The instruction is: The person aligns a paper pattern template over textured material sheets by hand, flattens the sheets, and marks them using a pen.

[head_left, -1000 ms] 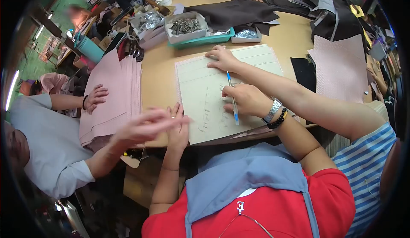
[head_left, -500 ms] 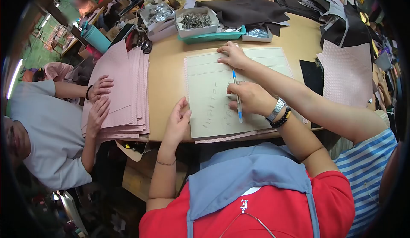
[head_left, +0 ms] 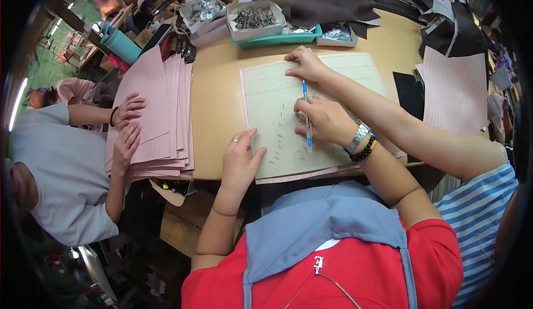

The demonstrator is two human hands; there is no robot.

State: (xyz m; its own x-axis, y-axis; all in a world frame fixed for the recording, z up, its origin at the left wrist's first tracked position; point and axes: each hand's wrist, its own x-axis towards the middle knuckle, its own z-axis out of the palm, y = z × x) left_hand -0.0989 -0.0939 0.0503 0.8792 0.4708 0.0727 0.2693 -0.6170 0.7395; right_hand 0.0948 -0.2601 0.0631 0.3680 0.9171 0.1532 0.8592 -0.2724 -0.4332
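My right hand [head_left: 328, 121] is closed around a blue-and-white pen [head_left: 308, 135]. Its blue lower end points down at a pale cardboard pattern [head_left: 277, 142] with ruled lines and handwriting. My left hand [head_left: 240, 162] lies at the pattern's left edge, thumb and fingers apart, with only a ring on it. Pink textured material [head_left: 242, 87] shows along the edges beneath the pattern. From the right, a co-worker's hand [head_left: 307, 65] in a striped sleeve rests on the pattern's upper part.
Left of me, another person's hands [head_left: 126, 137] rest on a stack of pink sheets [head_left: 152, 109]. Behind the pattern stand a white box of metal parts [head_left: 255, 20] and a teal tray [head_left: 272, 41]. Dark material [head_left: 322, 9] lies beyond; more pink sheets [head_left: 455, 87] are at right.
My left hand has moved right and up onto the pattern's left edge. My right hand has shifted slightly up with the pen. The pattern now sits turned a little.
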